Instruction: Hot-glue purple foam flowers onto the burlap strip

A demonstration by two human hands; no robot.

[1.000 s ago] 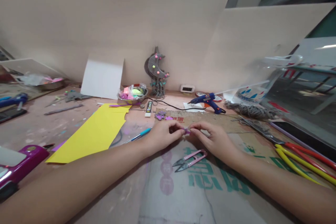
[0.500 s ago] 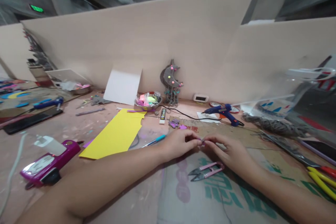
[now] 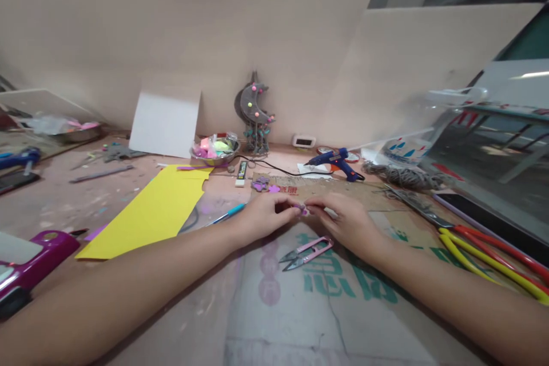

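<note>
My left hand [image 3: 266, 218] and my right hand [image 3: 343, 220] meet fingertip to fingertip over a flattened cardboard sheet [image 3: 338, 309]. Together they pinch a tiny purple piece [image 3: 302, 209] between thumbs and forefingers. Pink thread snips [image 3: 305, 251] lie on the cardboard just below the hands. Small purple cut shapes [image 3: 262, 186] rest a little beyond my left hand, and a blue pen [image 3: 226, 214] lies to its left.
A yellow paper sheet [image 3: 150, 211] covers the left middle. At the back stand a metal bowl of coloured bits [image 3: 214, 151], a grey moon ornament [image 3: 254, 111], a blue glue gun [image 3: 337, 161] and grey twine [image 3: 403, 176]. Red and yellow handled scissors [image 3: 484, 251] lie right. A magenta device [image 3: 30, 266] sits left.
The camera swung up and left, then came back down. Both hands kept their pinch on the purple piece and stayed in place over the cardboard.
</note>
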